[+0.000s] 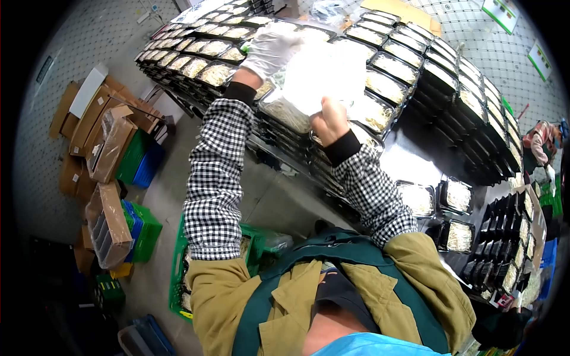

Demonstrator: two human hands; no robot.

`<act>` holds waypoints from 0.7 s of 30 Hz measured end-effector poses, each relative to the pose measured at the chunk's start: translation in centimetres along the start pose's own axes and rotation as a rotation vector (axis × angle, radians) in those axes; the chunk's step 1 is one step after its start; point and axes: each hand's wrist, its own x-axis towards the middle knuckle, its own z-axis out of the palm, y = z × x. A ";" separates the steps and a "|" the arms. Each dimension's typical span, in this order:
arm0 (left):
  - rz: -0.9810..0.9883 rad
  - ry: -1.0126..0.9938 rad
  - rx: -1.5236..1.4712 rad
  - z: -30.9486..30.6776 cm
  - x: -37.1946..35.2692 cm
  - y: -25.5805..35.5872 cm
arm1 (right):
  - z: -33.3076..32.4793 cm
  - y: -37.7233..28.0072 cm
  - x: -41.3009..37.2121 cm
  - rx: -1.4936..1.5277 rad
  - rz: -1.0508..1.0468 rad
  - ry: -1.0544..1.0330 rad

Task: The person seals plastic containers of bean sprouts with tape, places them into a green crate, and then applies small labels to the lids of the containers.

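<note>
A bright, washed-out white sheet (323, 74) lies over stacked black trays between my two hands. My right hand (330, 121), bare, is closed at the sheet's lower edge, with the thumb on top. At the sheet's left edge is my left hand (270, 50) in a white glove; its fingertips fade into the glare. A small green thing shows beside that glove. Just under the sheet sits a clear-lidded tray (285, 113) of pale, thin strands, on top of a stack. Another filled tray (371, 113) is right of my right hand.
Tall tray stacks (469, 107) stand to the right, with more rows (202, 50) at the left. Separate trays (458, 196) rest on the lower right table. A green crate (178, 273) is on the floor by my left side, cartons (110, 142) further left. A person (540, 145) stands far right.
</note>
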 end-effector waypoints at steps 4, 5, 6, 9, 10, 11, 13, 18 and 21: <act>-0.116 -0.078 0.357 -2.2 -0.7 1.6 | 2.9 3.8 1.1 1.112 0.162 0.218; -0.165 -0.134 0.368 -2.5 -1.2 1.2 | 1.8 2.3 -0.7 1.481 0.271 0.248; 0.086 0.253 0.363 -0.9 -2.3 -0.2 | 1.4 2.7 -1.4 1.470 0.276 0.284; 0.195 0.194 0.503 -0.4 -4.3 2.5 | 0.4 2.6 -1.8 1.507 0.372 0.291; 0.223 0.214 0.435 -1.6 -4.9 5.4 | 1.2 5.1 -0.2 1.466 0.121 0.176; 0.281 0.224 0.376 -0.8 -6.0 6.4 | 0.8 1.9 -1.0 1.388 0.242 0.231; 0.299 0.391 0.374 -1.2 -7.8 9.6 | 3.2 3.9 2.6 1.460 0.276 0.016; -0.079 0.365 0.182 -12.9 -15.8 16.0 | -0.9 -5.2 -12.5 0.195 -0.449 -0.326; -0.269 0.416 0.007 -18.7 -21.4 17.7 | -7.5 -4.6 -19.1 0.443 -0.850 -0.641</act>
